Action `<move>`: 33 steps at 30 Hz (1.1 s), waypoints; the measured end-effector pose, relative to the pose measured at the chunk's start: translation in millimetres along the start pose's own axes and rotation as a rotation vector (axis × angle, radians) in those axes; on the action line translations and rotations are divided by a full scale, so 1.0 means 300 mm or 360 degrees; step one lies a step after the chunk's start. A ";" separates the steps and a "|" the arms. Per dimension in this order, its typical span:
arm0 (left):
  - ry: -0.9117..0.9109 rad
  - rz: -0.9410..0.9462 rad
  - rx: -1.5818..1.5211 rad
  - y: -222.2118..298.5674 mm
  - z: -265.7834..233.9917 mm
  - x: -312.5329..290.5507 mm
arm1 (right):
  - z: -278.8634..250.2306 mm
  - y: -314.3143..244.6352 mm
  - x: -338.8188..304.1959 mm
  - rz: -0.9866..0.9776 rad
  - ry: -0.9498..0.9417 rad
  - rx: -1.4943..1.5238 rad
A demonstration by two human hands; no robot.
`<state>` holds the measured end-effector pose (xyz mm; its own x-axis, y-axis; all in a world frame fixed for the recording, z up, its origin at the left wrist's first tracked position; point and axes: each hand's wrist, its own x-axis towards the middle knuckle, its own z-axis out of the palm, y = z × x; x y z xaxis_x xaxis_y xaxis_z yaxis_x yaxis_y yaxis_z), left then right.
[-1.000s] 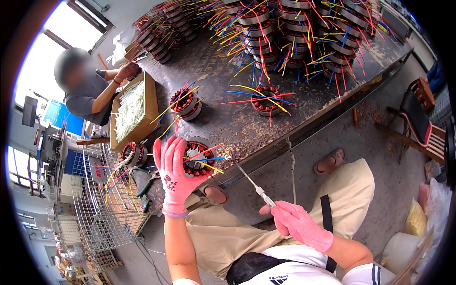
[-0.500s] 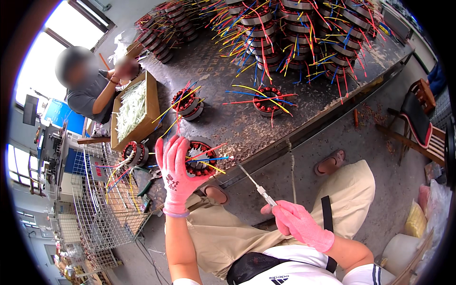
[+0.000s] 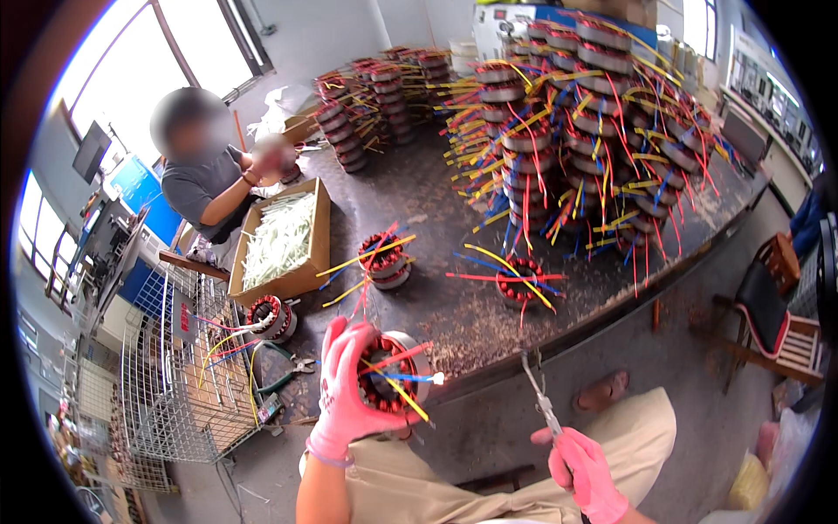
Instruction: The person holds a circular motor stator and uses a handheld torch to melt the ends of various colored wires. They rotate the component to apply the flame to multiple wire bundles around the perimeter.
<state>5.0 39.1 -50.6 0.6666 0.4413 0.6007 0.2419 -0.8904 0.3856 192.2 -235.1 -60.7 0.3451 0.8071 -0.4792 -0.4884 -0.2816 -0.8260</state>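
Note:
My left hand (image 3: 339,402), in a pink glove, grips a motor stator (image 3: 405,348) at the table's near edge. The stator is a grey metal ring with red windings, tilted so its open face is toward me. Red, blue and yellow wires stick out to its right, and the blue wire's end (image 3: 438,378) shows a bright white spot. My right hand (image 3: 583,472), gloved in pink too, is closed around a slim silver tool (image 3: 547,412) with a long thin shaft. The tool's tip points up toward the table edge, apart from the wires.
Two more stators (image 3: 384,262) (image 3: 521,281) stand on the dark table (image 3: 436,306). Tall stator stacks (image 3: 602,131) fill its back. Left are a box of pale sleeves (image 3: 323,231), another stator (image 3: 272,320), cutting pliers (image 3: 284,371) and a wire cart (image 3: 179,402). A co-worker (image 3: 205,188) sits beyond the box.
The view has tilted up, so the scene sits lower. The tool's tip has moved away rightward from the blue wire's end, with my right hand. My left hand still grips the stator.

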 end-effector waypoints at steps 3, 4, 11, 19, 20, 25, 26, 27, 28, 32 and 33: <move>-0.0011 0.0060 -0.0079 0.005 -0.015 -0.004 | -0.015 0.022 -0.004 -0.0063 0.0156 0.0023; -0.0038 0.0062 -0.0095 0.009 -0.020 -0.006 | -0.031 0.031 -0.003 0.0023 0.0120 0.0059; -0.0443 -0.0173 0.0021 -0.059 0.020 -0.014 | -0.016 0.025 0.020 -0.0008 0.0041 -0.0079; -0.0753 -0.0098 0.0025 -0.184 0.106 -0.028 | -0.001 0.100 0.093 0.0250 -0.0280 -0.0034; -0.0777 -0.0074 0.0026 -0.189 0.115 -0.027 | -0.007 0.127 0.106 0.0228 -0.0270 -0.0016; -0.0851 0.0021 0.0036 -0.206 0.138 -0.045 | -0.009 0.143 0.134 0.0199 -0.0211 -0.0147; -0.0849 0.0027 0.0065 -0.207 0.136 -0.047 | -0.008 0.144 0.139 0.0191 -0.0207 -0.0137; -0.0846 0.0033 0.0093 -0.206 0.133 -0.047 | -0.005 0.142 0.144 0.0205 -0.0217 -0.0135; -0.0844 0.0041 0.0119 -0.202 0.131 -0.044 | -0.004 0.139 0.149 0.0219 -0.0223 -0.0133; -0.0808 -0.0018 0.0185 -0.161 0.128 -0.030 | 0.000 0.167 0.169 0.0264 -0.0269 -0.0029; -0.0815 -0.0025 0.0185 -0.161 0.128 -0.027 | 0.002 0.168 0.171 0.0265 -0.0279 -0.0036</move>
<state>14.9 74.1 -100.9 0.9143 0.3698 0.1651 0.3122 -0.9033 0.2941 184.9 -207.6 -126.8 0.1157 0.8258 -0.5520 -0.5081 -0.4284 -0.7473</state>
